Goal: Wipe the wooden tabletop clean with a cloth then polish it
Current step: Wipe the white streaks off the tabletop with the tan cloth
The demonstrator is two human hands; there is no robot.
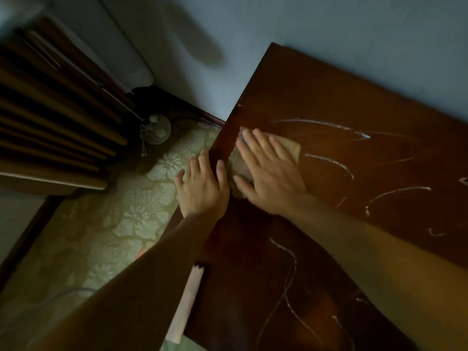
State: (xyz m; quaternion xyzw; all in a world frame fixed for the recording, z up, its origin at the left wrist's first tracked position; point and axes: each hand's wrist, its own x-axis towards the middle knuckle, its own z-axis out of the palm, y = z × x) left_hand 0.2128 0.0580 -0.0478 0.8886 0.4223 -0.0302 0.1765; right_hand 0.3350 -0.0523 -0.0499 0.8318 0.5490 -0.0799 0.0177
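Note:
A dark wooden tabletop (329, 102) fills the right of the view, streaked with several thin white curved lines of polish or liquid (326, 125). A tan cloth (291, 148) lies near the table's left edge. My right hand (268, 173) presses flat on the cloth with straight, spread fingers. My left hand (202, 186) rests at the table's left edge beside the cloth, thumb on the tabletop and fingers hanging over the side, holding nothing.
A pale wall (329, 29) runs behind the table. To the left lie a patterned green rug (101, 236), a dark slatted wooden piece (50, 110) and a small round object with cord (157, 129). A pinkish strip (187, 300) hangs off the table's near left edge.

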